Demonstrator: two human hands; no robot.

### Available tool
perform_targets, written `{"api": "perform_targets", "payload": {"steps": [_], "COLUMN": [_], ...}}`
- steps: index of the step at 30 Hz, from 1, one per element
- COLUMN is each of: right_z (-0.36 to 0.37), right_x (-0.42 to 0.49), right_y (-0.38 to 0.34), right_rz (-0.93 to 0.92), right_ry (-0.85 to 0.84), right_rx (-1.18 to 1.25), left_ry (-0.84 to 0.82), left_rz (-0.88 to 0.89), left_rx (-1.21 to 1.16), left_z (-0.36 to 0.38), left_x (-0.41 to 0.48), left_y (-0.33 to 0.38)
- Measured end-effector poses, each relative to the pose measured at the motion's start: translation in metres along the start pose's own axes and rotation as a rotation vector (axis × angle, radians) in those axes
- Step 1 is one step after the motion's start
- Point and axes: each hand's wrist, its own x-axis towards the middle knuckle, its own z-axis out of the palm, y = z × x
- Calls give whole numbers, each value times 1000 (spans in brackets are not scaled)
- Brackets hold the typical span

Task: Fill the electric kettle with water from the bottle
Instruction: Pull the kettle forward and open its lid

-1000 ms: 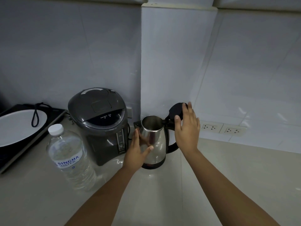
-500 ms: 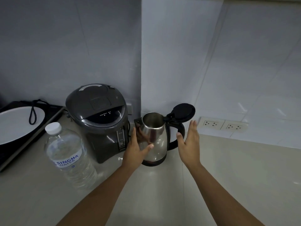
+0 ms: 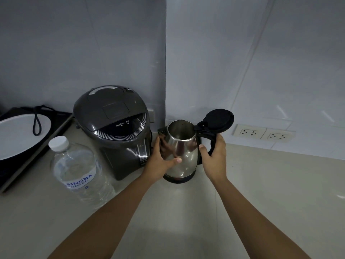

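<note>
Head view is showing a shiny stainless-steel electric kettle (image 3: 182, 150) sitting on its black base in the back corner of the pale beige counter (image 3: 261, 193), where two white tiled walls are meeting. Its round black lid (image 3: 218, 119) is standing flipped open behind the rim, and the inside looks bare metal. The left hand (image 3: 160, 161) is cupping the kettle's left side, fingers spread and thumb lying across the steel front, pressing on it rather than closing around it. The right hand (image 3: 214, 156) is wrapping around the curved black handle (image 3: 211, 141), fingers curled behind it and thumb reaching toward the steel body, so the grasp is looking closed on the handle. A clear plastic water bottle with a white cap and a blue-lettered label (image 3: 78, 172) is standing upright near the counter's left front, its cap on, well apart from the kettle. Between them a dark grey domed hot-water dispenser (image 3: 113, 128) is sitting just beside the kettle. A white round plate (image 3: 16, 135) is lying on a black cooktop (image 3: 22, 165) at the counter's left edge, and two white wall sockets (image 3: 263, 132) are sitting above the counter's back edge.
</note>
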Motion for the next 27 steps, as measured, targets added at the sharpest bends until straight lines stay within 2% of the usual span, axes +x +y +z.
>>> {"api": "perform_targets", "payload": {"steps": [8, 17, 27], "right_z": [-10, -12, -23], "right_x": [-17, -80, -156], "right_y": [-20, -39, -24], "right_rz": [-64, -59, -12], "right_ry": [73, 153, 129], "right_rx": [-22, -86, -169], "left_ry": [38, 18, 3], "left_rz": [89, 176, 132], "left_rx": [-34, -52, -64], "left_z": [-5, -24, -17], "left_x": [-30, -89, -152], "left_y": [17, 4, -35]}}
